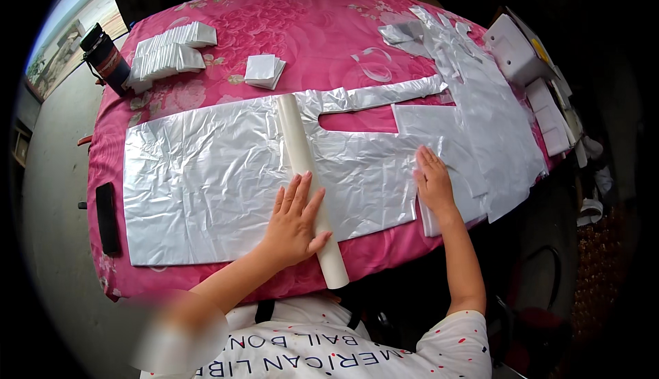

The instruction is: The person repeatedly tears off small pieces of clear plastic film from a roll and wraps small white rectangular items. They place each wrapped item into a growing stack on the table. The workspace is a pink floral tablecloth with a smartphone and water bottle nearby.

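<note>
A white plastic bag [199, 180] lies spread flat across the table, its handle strip reaching to the right around a cut-out. Across it rests a long cream-coloured tube [294, 132], slanting toward me. My left hand [295, 221] lies on the tube with fingers stretched out and the thumb apart. At the bag's right end, my right hand [434, 179] is laid with extended fingers over the edge, beside a stack of flat white bags [446, 132]. Nothing is gripped in either hand.
Folded white packets [171, 53] and a smaller square stack [264, 70] sit farther back on the pink floral cloth [309, 22]. A dark bottle [106, 60] stands far left, a black strip [107, 218] near left. More loose bags [494, 132] and white boxes [511, 50] are at right.
</note>
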`<state>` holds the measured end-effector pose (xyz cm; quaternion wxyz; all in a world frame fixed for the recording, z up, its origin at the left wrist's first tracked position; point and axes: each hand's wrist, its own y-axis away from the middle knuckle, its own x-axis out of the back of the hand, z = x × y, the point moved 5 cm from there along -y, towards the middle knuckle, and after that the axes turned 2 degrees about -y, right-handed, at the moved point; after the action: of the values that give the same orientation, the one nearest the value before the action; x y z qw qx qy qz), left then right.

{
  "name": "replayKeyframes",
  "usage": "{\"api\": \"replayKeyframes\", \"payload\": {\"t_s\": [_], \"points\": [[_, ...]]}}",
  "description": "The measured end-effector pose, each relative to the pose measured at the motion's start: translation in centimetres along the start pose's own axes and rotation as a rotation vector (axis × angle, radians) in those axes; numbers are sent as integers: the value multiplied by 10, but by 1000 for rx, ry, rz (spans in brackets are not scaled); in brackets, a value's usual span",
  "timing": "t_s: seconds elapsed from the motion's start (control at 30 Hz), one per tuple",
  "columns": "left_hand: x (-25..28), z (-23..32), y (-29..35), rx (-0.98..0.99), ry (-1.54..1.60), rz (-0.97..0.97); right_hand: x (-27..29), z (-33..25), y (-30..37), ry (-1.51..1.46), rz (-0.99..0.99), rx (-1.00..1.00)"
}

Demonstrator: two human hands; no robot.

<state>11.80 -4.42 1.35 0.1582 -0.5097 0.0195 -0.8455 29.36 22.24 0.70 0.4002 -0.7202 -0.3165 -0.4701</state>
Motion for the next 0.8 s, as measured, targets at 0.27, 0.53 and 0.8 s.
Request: {"api": "replayKeyframes", "payload": {"t_s": [0.27, 0.53, 0.8], "points": [[2, 2, -3, 19, 15, -30, 36, 126, 50, 237, 267, -466], [3, 6, -5, -1, 13, -17, 71, 30, 25, -133, 488, -346], [17, 12, 0, 260, 1085, 21, 30, -193, 9, -848, 53, -22]]}}
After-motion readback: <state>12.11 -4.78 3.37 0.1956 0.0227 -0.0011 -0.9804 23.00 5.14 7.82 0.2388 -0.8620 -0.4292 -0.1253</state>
